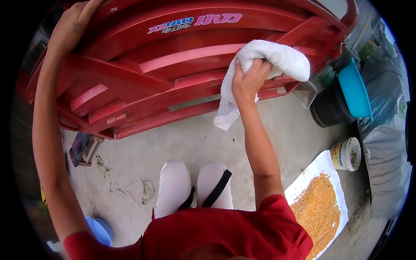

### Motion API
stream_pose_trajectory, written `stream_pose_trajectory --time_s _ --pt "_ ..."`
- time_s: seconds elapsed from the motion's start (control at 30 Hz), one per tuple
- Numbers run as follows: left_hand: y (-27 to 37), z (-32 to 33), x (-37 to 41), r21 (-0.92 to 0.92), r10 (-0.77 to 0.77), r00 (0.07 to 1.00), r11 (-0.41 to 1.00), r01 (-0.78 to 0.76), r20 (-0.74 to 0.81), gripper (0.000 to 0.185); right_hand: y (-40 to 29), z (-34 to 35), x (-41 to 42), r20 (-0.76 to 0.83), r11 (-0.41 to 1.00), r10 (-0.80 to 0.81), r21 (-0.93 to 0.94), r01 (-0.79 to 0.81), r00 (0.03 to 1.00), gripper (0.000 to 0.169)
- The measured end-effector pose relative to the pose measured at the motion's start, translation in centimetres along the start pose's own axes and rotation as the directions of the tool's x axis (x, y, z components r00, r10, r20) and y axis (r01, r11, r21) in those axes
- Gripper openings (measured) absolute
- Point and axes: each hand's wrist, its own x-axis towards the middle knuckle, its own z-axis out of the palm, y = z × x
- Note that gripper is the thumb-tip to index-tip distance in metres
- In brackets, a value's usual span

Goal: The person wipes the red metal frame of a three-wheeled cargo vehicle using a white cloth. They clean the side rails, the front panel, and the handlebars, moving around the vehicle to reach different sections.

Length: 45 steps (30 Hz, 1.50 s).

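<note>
A white terry towel (276,57) is bunched in my right hand (252,81), which presses it against the right part of a red metal vehicle panel (195,66). One end of the towel hangs down past the panel's lower edge. The panel has raised ribs, diagonal braces and a coloured brand decal near its top. My left hand (70,27) rests at the panel's upper left; its fingertips run out of the picture, so their grip is hidden.
On the concrete floor (195,139) at right are a black bucket (328,104) with a turquoise basin (354,89), a white tub (352,154) and a white sheet (294,188) of orange-yellow grain. A small wooden stool (92,149) and a blue basin (100,229) stand at left.
</note>
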Motion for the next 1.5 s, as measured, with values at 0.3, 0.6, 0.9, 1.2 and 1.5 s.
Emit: stream_pose_trajectory --time_s 0.3,0.6,0.9,1.2,1.5 --pt "-0.3 1.5 -0.2 0.271 0.304 0.942 0.927 -0.258 -0.145 0.062 -0.5 -0.6 2.0 0.225 0.953 -0.281 0.180 0.244 0.933 0.027" --pt "-1.7 3.1 -0.3 0.324 0.308 0.944 0.911 -0.256 -0.118 0.060 5.7 -6.6 3.9 0.013 0.987 -0.162 0.016 0.162 0.987 0.035" --pt "2.9 0.0 0.7 -0.162 -0.290 0.955 0.941 0.296 0.062 0.037 15.8 -5.9 10.3 0.089 0.948 -0.031 -0.312 0.057 0.996 0.030" --pt "0.2 2.8 0.3 0.306 0.343 0.923 0.910 -0.281 -0.173 0.049 18.2 -7.3 12.7 0.005 0.888 0.230 -0.412 -0.207 0.973 0.031" --pt "7.1 -1.3 -0.2 -0.059 -0.170 0.980 0.985 0.165 -0.107 0.052 7.4 -9.1 14.5 -0.149 0.900 0.313 0.363 -0.243 0.938 0.038"
